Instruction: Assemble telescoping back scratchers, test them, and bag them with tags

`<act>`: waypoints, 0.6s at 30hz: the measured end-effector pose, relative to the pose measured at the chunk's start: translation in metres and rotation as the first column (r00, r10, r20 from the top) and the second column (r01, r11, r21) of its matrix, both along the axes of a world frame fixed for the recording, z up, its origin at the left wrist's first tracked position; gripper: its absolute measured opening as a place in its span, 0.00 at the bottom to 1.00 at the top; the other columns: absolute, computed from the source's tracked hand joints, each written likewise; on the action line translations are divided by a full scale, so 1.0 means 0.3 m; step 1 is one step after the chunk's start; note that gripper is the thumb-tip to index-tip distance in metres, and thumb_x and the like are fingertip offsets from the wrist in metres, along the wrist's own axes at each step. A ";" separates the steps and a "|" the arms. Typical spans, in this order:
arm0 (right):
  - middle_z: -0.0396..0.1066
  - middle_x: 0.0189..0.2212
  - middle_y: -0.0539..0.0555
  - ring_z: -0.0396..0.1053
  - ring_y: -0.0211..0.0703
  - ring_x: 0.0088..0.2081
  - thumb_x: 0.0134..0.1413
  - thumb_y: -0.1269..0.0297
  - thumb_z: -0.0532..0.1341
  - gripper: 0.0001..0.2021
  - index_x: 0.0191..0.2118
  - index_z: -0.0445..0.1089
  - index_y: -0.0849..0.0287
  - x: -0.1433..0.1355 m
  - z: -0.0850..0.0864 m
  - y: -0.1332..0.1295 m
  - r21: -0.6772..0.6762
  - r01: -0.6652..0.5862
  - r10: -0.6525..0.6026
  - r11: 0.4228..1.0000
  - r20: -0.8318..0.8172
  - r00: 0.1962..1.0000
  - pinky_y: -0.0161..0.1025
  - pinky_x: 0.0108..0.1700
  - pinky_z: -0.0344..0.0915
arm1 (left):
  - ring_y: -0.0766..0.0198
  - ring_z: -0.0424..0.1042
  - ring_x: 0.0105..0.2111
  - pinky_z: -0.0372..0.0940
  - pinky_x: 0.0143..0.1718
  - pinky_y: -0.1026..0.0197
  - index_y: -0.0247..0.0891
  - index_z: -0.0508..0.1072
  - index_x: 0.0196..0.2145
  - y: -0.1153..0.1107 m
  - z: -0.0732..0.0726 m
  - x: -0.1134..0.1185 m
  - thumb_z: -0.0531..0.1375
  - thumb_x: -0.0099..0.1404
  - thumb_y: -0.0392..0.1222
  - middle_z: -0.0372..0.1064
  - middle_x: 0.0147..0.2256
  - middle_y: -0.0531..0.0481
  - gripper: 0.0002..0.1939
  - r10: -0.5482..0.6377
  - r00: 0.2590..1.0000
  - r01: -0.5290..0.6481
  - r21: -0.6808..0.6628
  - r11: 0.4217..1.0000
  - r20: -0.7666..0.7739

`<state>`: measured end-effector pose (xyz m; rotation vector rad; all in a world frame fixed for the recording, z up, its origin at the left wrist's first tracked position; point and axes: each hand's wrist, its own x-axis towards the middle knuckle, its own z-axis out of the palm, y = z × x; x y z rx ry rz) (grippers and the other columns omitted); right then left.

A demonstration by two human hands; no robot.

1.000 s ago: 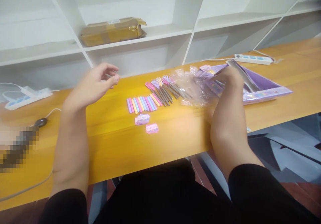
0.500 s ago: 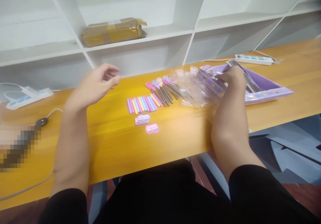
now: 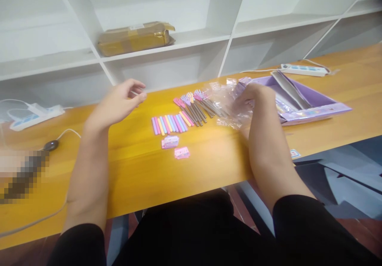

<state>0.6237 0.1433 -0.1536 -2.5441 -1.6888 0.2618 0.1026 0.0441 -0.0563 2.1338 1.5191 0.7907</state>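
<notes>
My left hand (image 3: 128, 98) hovers over the left part of the table, fingers loosely curled and apart, with nothing in it. My right hand (image 3: 253, 95) is over clear plastic bags (image 3: 219, 99), just left of a purple open box (image 3: 316, 113). Its fingers point down and left, blurred and partly hidden, so any hold is unclear. Beside the bags lie several metal-handled sticks with pink, lilac and yellow claw-shaped heads (image 3: 191, 99). Nearer me is a row of pastel tubes (image 3: 168, 124). In front lie small printed cards, a lilac stack (image 3: 170, 141) and a pink one (image 3: 182, 152).
A grey flat piece (image 3: 291, 89) leans inside the box. Power strips lie at the right (image 3: 304, 70) and left (image 3: 37, 117), with cables. A small card (image 3: 295, 153) rests at the table's front edge. A taped cardboard parcel (image 3: 135, 39) stands on the white shelf (image 3: 203, 37).
My right hand has moved left, from inside the purple box to over the plastic bags. My left hand has shifted only slightly to the right.
</notes>
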 end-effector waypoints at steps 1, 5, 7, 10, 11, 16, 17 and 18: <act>0.81 0.30 0.64 0.74 0.45 0.30 0.59 0.68 0.79 0.11 0.28 0.81 0.64 -0.012 -0.003 0.005 -0.065 0.019 -0.020 0.998 -0.011 1.000 0.44 0.36 0.67 | 0.47 0.85 0.54 0.80 0.50 0.50 0.45 0.78 0.65 0.000 0.000 0.004 0.66 0.76 0.55 0.83 0.59 0.41 0.25 0.002 1.000 -0.002 0.002 1.000 -0.014; 0.82 0.35 0.68 0.75 0.47 0.32 0.64 0.63 0.78 0.13 0.44 0.87 0.72 -0.043 -0.008 0.019 -0.150 0.060 -0.063 0.987 -0.020 0.998 0.46 0.39 0.68 | 0.47 0.83 0.57 0.78 0.59 0.46 0.42 0.79 0.64 -0.010 0.005 0.030 0.65 0.77 0.53 0.83 0.59 0.40 0.24 0.018 0.996 -0.016 0.033 0.999 -0.086; 0.83 0.42 0.72 0.76 0.48 0.35 0.64 0.64 0.79 0.19 0.53 0.86 0.74 -0.051 -0.006 0.026 -0.115 0.066 -0.065 0.991 0.009 0.998 0.46 0.40 0.67 | 0.47 0.83 0.56 0.77 0.60 0.46 0.42 0.80 0.64 -0.008 0.002 0.039 0.65 0.77 0.53 0.84 0.58 0.40 0.23 0.023 0.993 -0.019 0.034 0.999 -0.115; 0.83 0.50 0.78 0.78 0.50 0.42 0.67 0.64 0.77 0.25 0.62 0.83 0.77 -0.053 0.008 0.030 -0.051 0.062 -0.060 0.997 0.043 0.997 0.46 0.42 0.67 | 0.50 0.86 0.50 0.78 0.52 0.51 0.41 0.80 0.63 0.024 -0.022 0.041 0.63 0.78 0.53 0.85 0.55 0.40 0.22 0.021 0.988 -0.025 -0.028 0.999 -0.151; 0.83 0.51 0.78 0.78 0.50 0.44 0.68 0.64 0.76 0.25 0.64 0.83 0.77 -0.050 0.018 0.029 -0.032 0.059 -0.057 0.998 0.050 0.997 0.46 0.44 0.67 | 0.51 0.87 0.48 0.78 0.49 0.53 0.41 0.80 0.62 0.043 -0.036 0.040 0.63 0.79 0.52 0.85 0.54 0.40 0.21 0.013 0.984 -0.025 -0.068 0.997 -0.176; 0.83 0.55 0.74 0.80 0.50 0.51 0.73 0.63 0.72 0.18 0.61 0.86 0.69 -0.031 0.095 -0.007 0.060 0.040 -0.045 0.997 0.074 0.996 0.45 0.51 0.69 | 0.50 0.88 0.44 0.76 0.43 0.58 0.36 0.80 0.60 0.166 -0.148 0.031 0.66 0.75 0.55 0.87 0.49 0.38 0.25 -0.099 0.881 -0.073 -0.340 0.938 -0.463; 0.84 0.56 0.72 0.80 0.50 0.51 0.74 0.63 0.71 0.17 0.61 0.87 0.67 -0.030 0.112 -0.016 0.082 0.038 -0.044 0.996 0.074 0.996 0.45 0.51 0.69 | 0.49 0.88 0.44 0.76 0.42 0.57 0.35 0.80 0.61 0.190 -0.176 0.030 0.68 0.72 0.56 0.87 0.47 0.37 0.28 -0.120 0.861 -0.097 -0.390 0.915 -0.495; 0.84 0.56 0.72 0.80 0.50 0.51 0.75 0.63 0.71 0.17 0.61 0.87 0.66 -0.030 0.130 -0.026 0.107 0.038 -0.046 0.994 0.075 0.996 0.44 0.52 0.70 | 0.47 0.88 0.44 0.76 0.43 0.57 0.35 0.80 0.60 0.211 -0.203 0.028 0.70 0.70 0.58 0.87 0.46 0.37 0.30 -0.140 0.848 -0.114 -0.434 0.894 -0.511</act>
